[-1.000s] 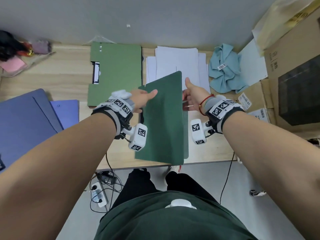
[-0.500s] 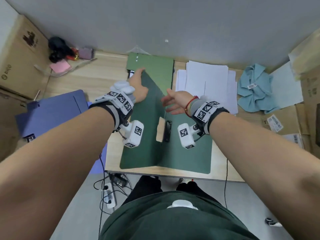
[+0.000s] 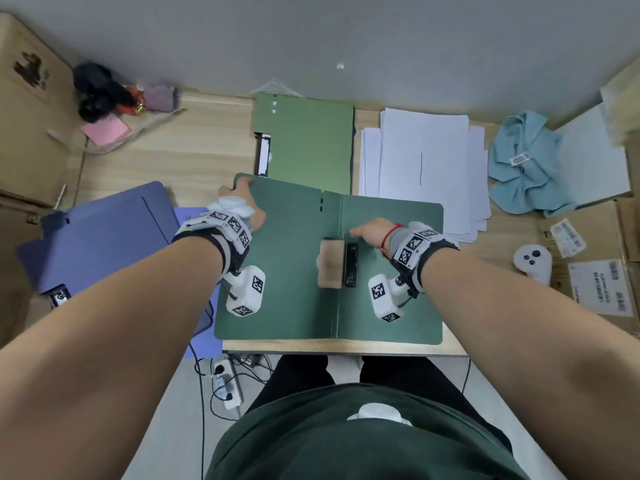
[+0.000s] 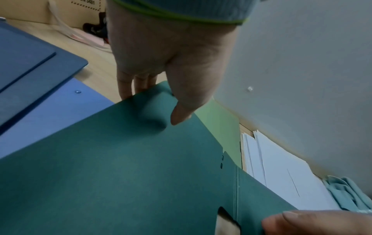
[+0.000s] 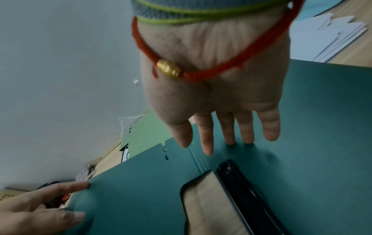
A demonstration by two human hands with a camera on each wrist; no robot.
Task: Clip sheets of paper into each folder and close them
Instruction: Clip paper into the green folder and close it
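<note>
Fingers [image 5: 207,139] of the right hand [image 3: 372,232] lie straight and spread, tips pressing the inside of the open dark green folder [image 3: 294,271] just beyond its black clip [image 3: 350,265], holding nothing. Across the fold, the left hand [image 3: 247,209] pinches the far left corner of the folder's cover, thumb [image 4: 187,109] on top and the other fingers curled beneath the edge, so the corner bends up a little.

Spread flat, the folder reaches the near edge of the table [image 3: 166,157], and the clip's long axis runs along the fold, toward and away from the person. No sheet is under the clip yet. The stack of paper [image 3: 422,161] sits just beyond and to the right of the right fingertips, its near corner tucked behind the folder's right leaf, so that hand looks the nearer one for fetching a sheet. A lighter green folder [image 3: 308,136], closed, lies straight ahead of the fingers, beside the stack. Blue folders [image 3: 104,233] crowd the left hand's outer side; open room lies mainly above the right leaf.
</note>
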